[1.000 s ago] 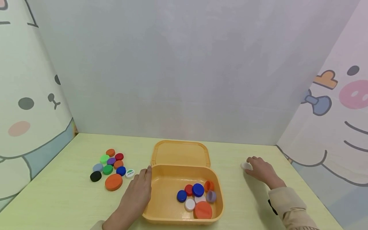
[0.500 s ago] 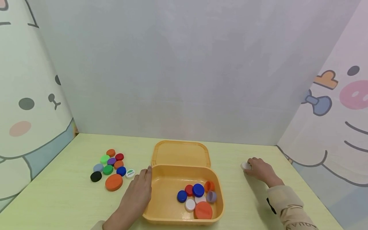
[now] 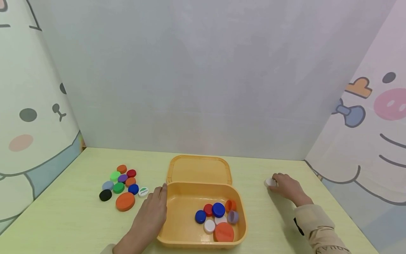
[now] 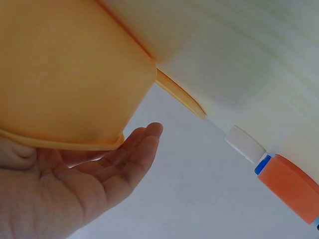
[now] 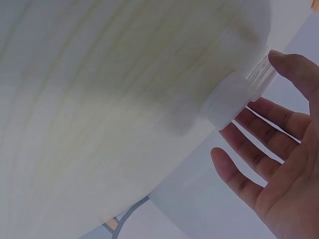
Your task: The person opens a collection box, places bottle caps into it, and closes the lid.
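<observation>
In the head view my left hand (image 3: 149, 215) rests along the left wall of an orange-yellow plastic box (image 3: 180, 233), fingers fairly straight. The left wrist view shows that hand (image 4: 94, 184) against the box rim (image 4: 75, 146). Several bottle caps lie inside the box, among them a large orange cap (image 3: 223, 232), a blue cap (image 3: 218, 210) and a white cap (image 3: 209, 226). Out to the right, my right hand (image 3: 288, 188) holds a white bottle cap (image 3: 270, 182) at the table, thumb and fingers around it. Up close, a smooth white cap (image 5: 229, 102) overlaps a ribbed one (image 5: 260, 74).
A box lid (image 3: 200, 168) lies flat behind the box. Left of the box, several loose caps are grouped, including a big orange cap (image 3: 125, 201), a black cap (image 3: 105, 195) and a white cap with a green print (image 3: 143, 192). A grey backdrop (image 3: 196, 88) stands behind the table.
The right hand's fingers have drawn in slightly around the white cap, which has shifted a little to the left. The left hand and the box stay in place.
</observation>
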Available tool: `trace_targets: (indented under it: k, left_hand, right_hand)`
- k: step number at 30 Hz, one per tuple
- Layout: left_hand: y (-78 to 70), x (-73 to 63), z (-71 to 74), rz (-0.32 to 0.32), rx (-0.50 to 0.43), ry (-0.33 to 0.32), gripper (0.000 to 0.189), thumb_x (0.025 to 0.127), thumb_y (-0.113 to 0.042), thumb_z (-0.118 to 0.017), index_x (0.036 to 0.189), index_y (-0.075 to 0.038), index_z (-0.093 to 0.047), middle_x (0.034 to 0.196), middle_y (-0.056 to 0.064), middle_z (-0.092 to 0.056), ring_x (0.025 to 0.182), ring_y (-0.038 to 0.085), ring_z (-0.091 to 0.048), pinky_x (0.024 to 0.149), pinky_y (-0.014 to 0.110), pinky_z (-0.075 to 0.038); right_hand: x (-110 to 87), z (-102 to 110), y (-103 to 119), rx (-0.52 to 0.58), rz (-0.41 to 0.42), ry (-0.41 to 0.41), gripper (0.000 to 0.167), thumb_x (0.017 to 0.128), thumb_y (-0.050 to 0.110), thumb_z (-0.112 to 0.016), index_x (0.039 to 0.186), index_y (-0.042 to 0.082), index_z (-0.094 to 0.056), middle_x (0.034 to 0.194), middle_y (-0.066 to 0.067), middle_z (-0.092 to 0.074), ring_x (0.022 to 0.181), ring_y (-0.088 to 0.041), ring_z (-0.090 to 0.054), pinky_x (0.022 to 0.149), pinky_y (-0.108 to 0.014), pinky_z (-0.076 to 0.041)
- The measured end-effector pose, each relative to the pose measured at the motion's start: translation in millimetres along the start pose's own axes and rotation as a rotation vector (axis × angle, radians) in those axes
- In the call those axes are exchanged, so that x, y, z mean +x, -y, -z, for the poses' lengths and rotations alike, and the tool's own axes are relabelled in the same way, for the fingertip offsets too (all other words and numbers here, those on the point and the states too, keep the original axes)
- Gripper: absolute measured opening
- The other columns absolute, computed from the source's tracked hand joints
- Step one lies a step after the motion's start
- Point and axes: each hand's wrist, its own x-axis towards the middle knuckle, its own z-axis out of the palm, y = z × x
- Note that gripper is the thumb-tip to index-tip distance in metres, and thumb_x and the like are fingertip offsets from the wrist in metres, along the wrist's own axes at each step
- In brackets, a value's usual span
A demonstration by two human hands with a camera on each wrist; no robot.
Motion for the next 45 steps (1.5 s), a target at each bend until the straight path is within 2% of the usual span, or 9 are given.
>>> trace_targets:
  k: [5,11,21,27,34,38,45]
  left_hand:
    - [0.2,-0.4,-0.2,-0.002,0.004,-0.002,0.062,0.085,-0.014,-0.063,0.137,0.002,-0.033,0.127,0.018,-0.046,0.096,0.026,-0.053,0.087,0.041,-0.050]
    - [-0.1,0.2,-0.2,0.000,-0.001,0.000,0.063,0.085,-0.013,-0.063,0.137,0.002,-0.033,0.127,0.018,-0.046,0.096,0.026,-0.053,0.086,0.040,-0.050]
    - [1.5,-0.5,-0.1,-0.010,-0.001,-0.010,0.062,0.085,-0.013,-0.063,0.137,0.003,-0.033,0.126,0.018,-0.047,0.095,0.026,-0.052,0.087,0.040,-0.050]
    - [1.2,-0.7,0.0,-0.012,0.005,-0.018,0.061,0.085,-0.012,-0.062,0.137,0.003,-0.033,0.126,0.018,-0.047,0.095,0.026,-0.053,0.087,0.040,-0.050]
    - [1.5,-0.5,-1.2,-0.024,0.002,-0.032,0.060,0.085,-0.012,-0.062,0.136,0.003,-0.034,0.125,0.018,-0.047,0.095,0.026,-0.053,0.086,0.039,-0.051]
    - [2.2,-0.7,-2.0,-0.036,0.003,-0.048,0.058,0.086,-0.011,-0.061,0.136,0.003,-0.035,0.124,0.018,-0.048,0.094,0.025,-0.053,0.085,0.039,-0.051]
    - [1.7,-0.7,-1.8,-0.032,0.005,-0.039,0.058,0.085,-0.011,-0.061,0.135,0.003,-0.035,0.124,0.018,-0.048,0.094,0.026,-0.053,0.085,0.039,-0.051]
  right_hand:
    - [-1.1,4,6,-0.011,0.022,-0.027,0.032,0.079,0.026,-0.067,0.099,0.002,-0.060,0.092,-0.010,-0.062,0.083,-0.028,-0.058,0.060,-0.042,-0.048]
    - [-2.9,15,22,-0.031,0.049,-0.075,0.032,0.078,0.029,-0.068,0.097,0.004,-0.060,0.091,-0.008,-0.062,0.080,-0.027,-0.057,0.057,-0.041,-0.047]
    - [-9.6,31,61,-0.105,0.164,-0.232,0.034,0.072,0.030,-0.074,0.094,0.007,-0.062,0.087,-0.005,-0.062,0.070,-0.021,-0.054,0.051,-0.033,-0.044]
    - [-14.1,40,92,-0.149,0.239,-0.281,0.036,0.071,0.032,-0.075,0.093,0.007,-0.063,0.088,-0.004,-0.062,0.072,-0.018,-0.053,0.052,-0.029,-0.045]
    - [-20.6,48,125,-0.194,0.330,-0.315,0.038,0.071,0.037,-0.074,0.094,0.009,-0.063,0.090,-0.002,-0.063,0.076,-0.017,-0.053,0.057,-0.029,-0.048]
    - [-23.9,50,142,-0.201,0.377,-0.313,0.039,0.071,0.039,-0.074,0.095,0.010,-0.063,0.091,-0.001,-0.063,0.077,-0.016,-0.052,0.058,-0.027,-0.046]
    - [-29.4,45,168,-0.199,0.460,-0.253,0.038,0.074,0.042,-0.072,0.098,0.015,-0.062,0.091,0.003,-0.062,0.078,-0.013,-0.051,0.059,-0.024,-0.042]
